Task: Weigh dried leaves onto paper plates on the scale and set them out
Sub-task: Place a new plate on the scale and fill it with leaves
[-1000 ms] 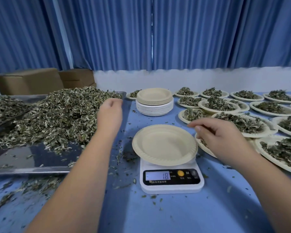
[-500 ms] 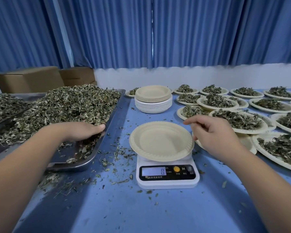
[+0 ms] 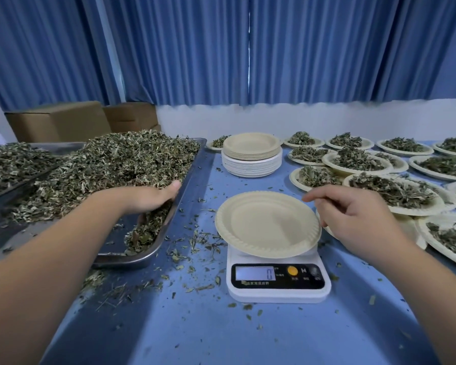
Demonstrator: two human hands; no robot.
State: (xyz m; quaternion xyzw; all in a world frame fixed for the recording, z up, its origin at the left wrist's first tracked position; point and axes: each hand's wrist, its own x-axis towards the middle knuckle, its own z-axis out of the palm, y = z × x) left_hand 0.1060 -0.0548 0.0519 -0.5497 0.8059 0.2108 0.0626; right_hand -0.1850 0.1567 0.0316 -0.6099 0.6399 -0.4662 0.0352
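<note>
Left hand (image 3: 148,198) in the dried leaves (image 3: 116,159), fingers buried, grip unclear; right hand (image 3: 353,219) loosely curled, empty, beside the paper plate (image 3: 266,225).

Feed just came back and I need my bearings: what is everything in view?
White digital kitchen scale: one, centre, reads 0.
Round beige paper plate: one, empty, on that scale.
Stack of empty paper plates: one, beige over white, behind the scale.
Steel trays: two, left, heaped with dried green leaves.
Leaf-filled paper plates: over a dozen, right.
Brown cardboard boxes: two, behind the trays.
Blue table: one, strewn with leaf crumbs.
Blue curtains: back wall.
Left grip: bare, fingers in the near tray's leaves, hold hidden.
Right grip: bare, loosely curled, empty, beside the scale plate's right rim.
</note>
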